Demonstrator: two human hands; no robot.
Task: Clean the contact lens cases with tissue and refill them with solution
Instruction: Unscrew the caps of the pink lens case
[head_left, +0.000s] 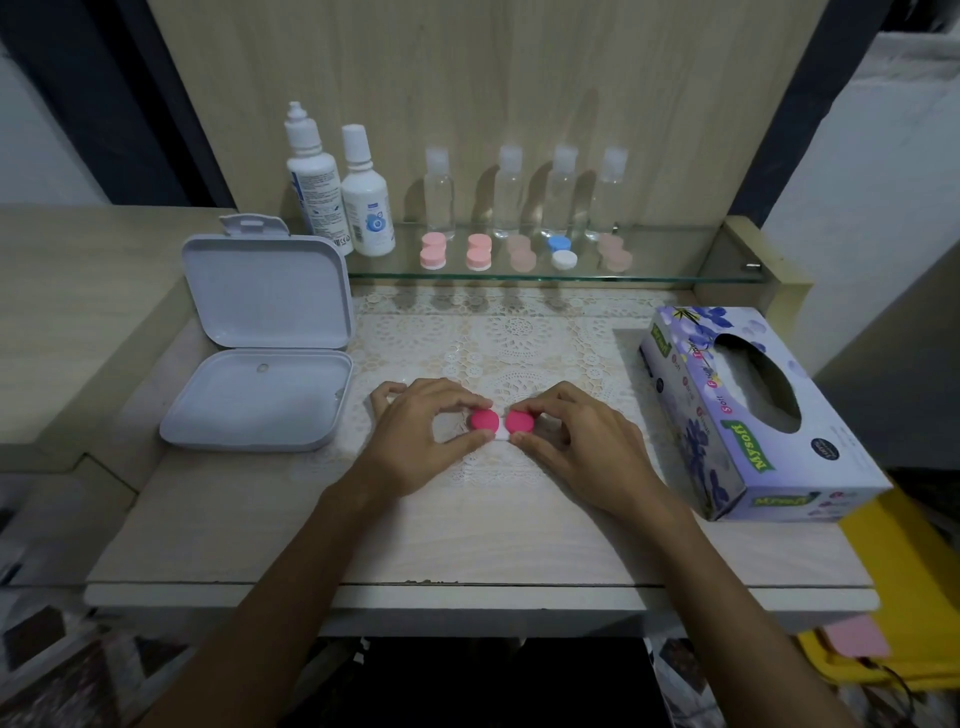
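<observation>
A contact lens case with two bright pink caps (502, 422) lies on the lace mat in the middle of the table. My left hand (426, 434) pinches the left pink cap between thumb and fingers. My right hand (582, 441) pinches the right pink cap the same way. A purple tissue box (748, 410) stands at the right of the table. Two white solution bottles (337, 192) stand at the back left on the glass shelf (649, 275). Several more lens cases, pink, beige and blue-white (561, 252), sit in a row on that shelf.
An open white plastic box (260, 338) lies at the left of the table, its lid raised. Several small clear bottles (524, 192) line the back of the shelf. A wooden panel rises behind. Yellow items (893, 597) lie below the table's right edge.
</observation>
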